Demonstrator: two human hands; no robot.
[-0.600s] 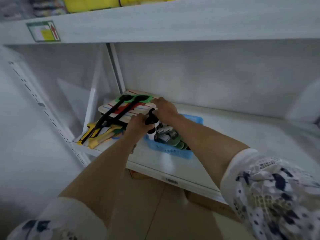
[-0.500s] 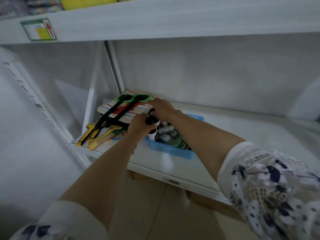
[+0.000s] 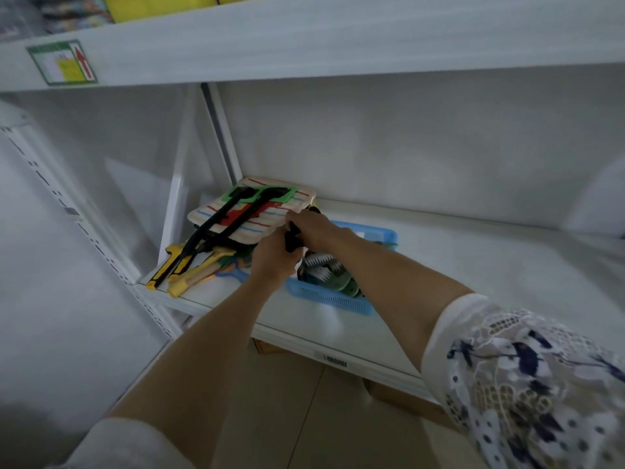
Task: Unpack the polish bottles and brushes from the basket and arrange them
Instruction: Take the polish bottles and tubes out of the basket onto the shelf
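Note:
A blue plastic basket [image 3: 333, 301] sits on the white shelf [image 3: 473, 265], holding green-backed brushes with white bristles [image 3: 324, 269]. Both hands meet over the basket's left end. My left hand [image 3: 272, 257] grips a polish bottle with a black cap [image 3: 291, 239]; its body is mostly hidden by the fingers. My right hand [image 3: 313, 226] curls over the top of the same bottle from behind, and its fingertips are hidden.
Left of the basket lies a striped pad [image 3: 252, 211] with two long black-handled tools with green heads [image 3: 236, 214] on it. Yellow-handled tools [image 3: 189, 269] lie near the shelf's front left corner. A higher shelf [image 3: 304, 38] overhangs. To the basket's right the shelf surface is bare.
Both hands have stayed together on the black-capped bottle at the basket's left end. They have shifted very slightly; the basket and brushes have not moved.

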